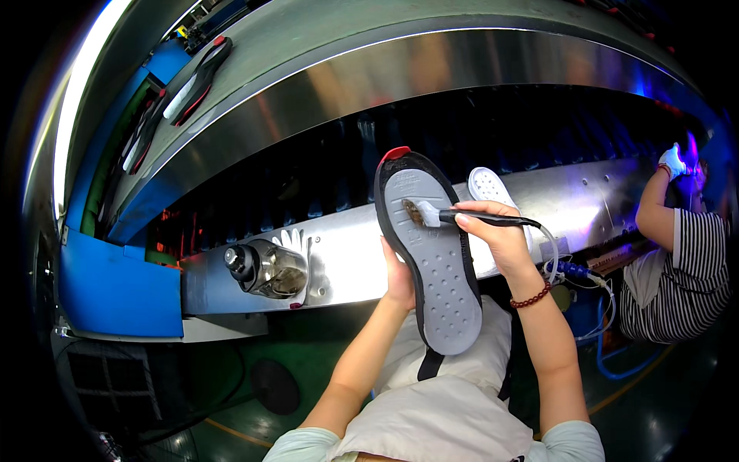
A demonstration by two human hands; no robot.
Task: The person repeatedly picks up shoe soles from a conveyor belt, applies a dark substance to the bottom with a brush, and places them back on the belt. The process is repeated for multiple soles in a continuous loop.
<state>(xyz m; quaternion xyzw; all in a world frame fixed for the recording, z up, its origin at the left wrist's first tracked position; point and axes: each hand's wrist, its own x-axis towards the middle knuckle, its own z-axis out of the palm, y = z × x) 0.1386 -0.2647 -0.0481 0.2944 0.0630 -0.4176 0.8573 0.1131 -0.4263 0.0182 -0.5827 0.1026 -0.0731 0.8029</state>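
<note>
My left hand [398, 276] grips a shoe sole [435, 266] by its left edge, holding it over my lap. The sole has a grey inner face with small dimples, a black rim and a red tip at its far end. My right hand [496, 237] is closed on a brush [454, 215] with a black handle. A thin pale hose runs from the handle's back end. The brush's brown bristles touch the grey face near its upper middle. Behind the sole, a white perforated midsole [488, 187] lies on the metal ledge, partly covered by my right hand.
On the metal ledge [346, 266] stand a clear bottle [277, 269] with a dark cap and a white glove [294, 240]. Beyond it runs a conveyor [323, 58] carrying several soles [202, 83] at far left. A co-worker [677, 269] sits at right, near blue hoses [608, 362].
</note>
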